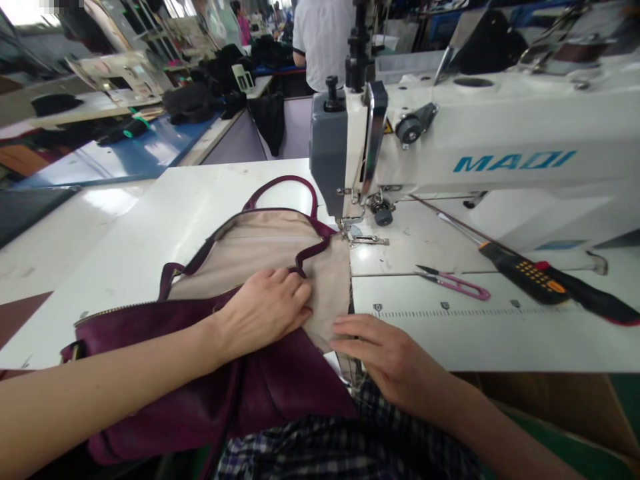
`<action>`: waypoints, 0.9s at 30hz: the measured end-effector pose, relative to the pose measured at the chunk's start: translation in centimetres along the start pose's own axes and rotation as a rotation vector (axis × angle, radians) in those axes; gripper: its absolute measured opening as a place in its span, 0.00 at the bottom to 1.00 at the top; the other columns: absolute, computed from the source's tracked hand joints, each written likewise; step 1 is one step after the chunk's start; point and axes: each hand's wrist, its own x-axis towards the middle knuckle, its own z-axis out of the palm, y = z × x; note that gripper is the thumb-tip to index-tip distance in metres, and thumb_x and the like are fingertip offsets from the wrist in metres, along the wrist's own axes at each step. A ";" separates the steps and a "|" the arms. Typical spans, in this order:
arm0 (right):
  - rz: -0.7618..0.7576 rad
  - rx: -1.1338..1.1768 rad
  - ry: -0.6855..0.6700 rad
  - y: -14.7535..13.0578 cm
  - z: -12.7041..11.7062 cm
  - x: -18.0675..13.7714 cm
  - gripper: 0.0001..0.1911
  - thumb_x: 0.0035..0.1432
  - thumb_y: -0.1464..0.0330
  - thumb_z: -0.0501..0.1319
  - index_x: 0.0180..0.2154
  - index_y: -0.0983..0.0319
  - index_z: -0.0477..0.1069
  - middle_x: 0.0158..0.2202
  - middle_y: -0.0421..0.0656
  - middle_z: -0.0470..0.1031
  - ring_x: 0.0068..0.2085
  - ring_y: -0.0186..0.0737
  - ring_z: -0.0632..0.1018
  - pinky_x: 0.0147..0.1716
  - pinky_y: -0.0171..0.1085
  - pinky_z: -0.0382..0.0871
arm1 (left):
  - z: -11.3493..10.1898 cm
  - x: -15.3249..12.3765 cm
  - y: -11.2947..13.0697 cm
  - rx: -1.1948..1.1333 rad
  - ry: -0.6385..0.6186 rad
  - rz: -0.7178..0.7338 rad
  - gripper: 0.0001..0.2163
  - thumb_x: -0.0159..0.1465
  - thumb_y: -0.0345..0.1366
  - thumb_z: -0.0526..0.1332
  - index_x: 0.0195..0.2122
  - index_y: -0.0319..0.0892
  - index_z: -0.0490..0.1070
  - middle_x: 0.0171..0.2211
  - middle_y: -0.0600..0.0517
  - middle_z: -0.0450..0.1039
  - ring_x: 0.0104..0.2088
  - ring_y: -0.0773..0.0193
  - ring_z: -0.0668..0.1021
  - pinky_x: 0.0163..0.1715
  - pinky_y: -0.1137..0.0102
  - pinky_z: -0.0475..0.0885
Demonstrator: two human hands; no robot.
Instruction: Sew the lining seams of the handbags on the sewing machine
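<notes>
A dark purple leather handbag (165, 333) with a beige lining (260, 247) lies on the white sewing table (125, 233), its edge under the presser foot (353, 230) of a white sewing machine (500, 140). My left hand (265, 307) presses down on the lining and the purple trim, fingers curled on the fabric. My right hand (380, 350) rests flat at the table's near edge, its fingertips touching the lining's right edge. The bag's handle (285, 187) arches behind the lining.
Pink thread snips (457, 282) and a black-handled screwdriver (525, 267) lie right of the needle. A ruler scale (475, 310) is printed along the table. Other tables with black goods (195, 100) stand behind, and a person in a white shirt (323, 40) is at the back.
</notes>
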 end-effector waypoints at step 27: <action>-0.029 -0.354 0.185 0.9 1.0 0.8 0.15 0.66 0.79 0.48 0.40 0.71 0.74 0.39 0.53 0.76 0.41 0.46 0.76 0.42 0.43 0.77 | 0.2 2.8 -1.7 -0.237 0.009 0.187 0.27 0.65 0.40 0.53 0.65 0.40 0.52 0.60 0.45 0.61 0.51 0.54 0.69 0.54 0.57 0.57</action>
